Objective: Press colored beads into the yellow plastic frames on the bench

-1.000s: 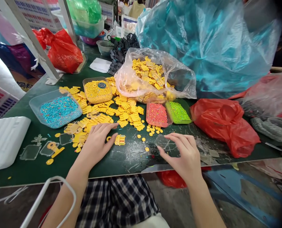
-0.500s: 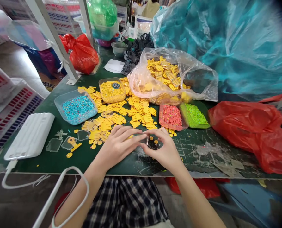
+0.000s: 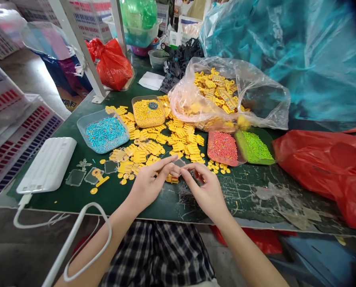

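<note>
My left hand (image 3: 149, 181) and my right hand (image 3: 206, 191) meet over the green table (image 3: 112, 197) near its front edge. Between their fingertips they pinch a thin clear plastic piece (image 3: 179, 164). Just under the fingers a small yellow part (image 3: 172, 179) lies on the table. A heap of yellow plastic parts (image 3: 166, 139) spreads right behind the hands. Beside the right hand lie several loose yellow discs (image 3: 218, 166).
Trays of blue beads (image 3: 106, 133), yellow beads (image 3: 148, 111), red beads (image 3: 224, 146) and green beads (image 3: 256, 146) stand behind. A clear bag of yellow parts (image 3: 220, 95), a red bag (image 3: 324, 163), a white power bank (image 3: 48, 163) with cable and clear covers (image 3: 76, 177) surround them.
My right hand came left from the clear scraps and joined my left hand. Both now lift a clear piece off the table at their fingertips. The camera turned slightly left.
</note>
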Demonstrator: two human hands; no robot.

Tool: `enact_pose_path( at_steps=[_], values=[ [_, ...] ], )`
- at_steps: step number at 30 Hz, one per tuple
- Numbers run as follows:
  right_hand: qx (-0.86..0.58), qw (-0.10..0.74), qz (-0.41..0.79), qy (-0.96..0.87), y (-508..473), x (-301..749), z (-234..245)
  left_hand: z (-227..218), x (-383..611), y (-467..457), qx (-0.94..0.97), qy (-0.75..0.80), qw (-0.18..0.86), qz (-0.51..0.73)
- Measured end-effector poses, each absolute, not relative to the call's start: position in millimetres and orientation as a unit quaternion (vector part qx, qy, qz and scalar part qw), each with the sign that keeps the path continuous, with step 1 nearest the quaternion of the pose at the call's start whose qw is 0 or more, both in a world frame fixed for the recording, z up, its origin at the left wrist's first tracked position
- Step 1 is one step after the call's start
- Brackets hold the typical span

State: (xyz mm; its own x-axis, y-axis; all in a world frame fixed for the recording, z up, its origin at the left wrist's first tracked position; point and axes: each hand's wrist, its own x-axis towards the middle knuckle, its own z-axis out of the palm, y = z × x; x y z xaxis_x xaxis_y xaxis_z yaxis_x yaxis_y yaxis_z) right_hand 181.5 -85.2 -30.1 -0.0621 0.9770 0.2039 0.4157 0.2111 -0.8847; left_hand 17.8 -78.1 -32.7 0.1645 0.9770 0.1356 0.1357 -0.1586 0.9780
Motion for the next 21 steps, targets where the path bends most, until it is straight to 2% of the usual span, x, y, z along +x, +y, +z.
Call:
enact_pose_path(
  at_steps=[3,6,10,16,21],
  values=[
    [-0.528,0.449,0.342,-0.635,-84,179,-29,-30,18,-78,0.574,0.465,0.501,0.451],
    [-0.509,0.455,0.396,-0.614,-82,177,-28,-29,16,-78,0.580,0.487,0.490,0.432],
    [-0.505,0.441,0.401,-0.624,-77,178,-27,-33,8,-77,0.659,0.496,0.397,0.403],
    [-0.513,0.401,0.348,-0.674,-70,182,-26,-43,-3,-70,0.816,0.393,0.210,0.368],
    [-0.512,0.373,0.376,-0.677,-68,181,-36,-41,-3,-70,0.844,0.381,0.166,0.339]
  ],
)
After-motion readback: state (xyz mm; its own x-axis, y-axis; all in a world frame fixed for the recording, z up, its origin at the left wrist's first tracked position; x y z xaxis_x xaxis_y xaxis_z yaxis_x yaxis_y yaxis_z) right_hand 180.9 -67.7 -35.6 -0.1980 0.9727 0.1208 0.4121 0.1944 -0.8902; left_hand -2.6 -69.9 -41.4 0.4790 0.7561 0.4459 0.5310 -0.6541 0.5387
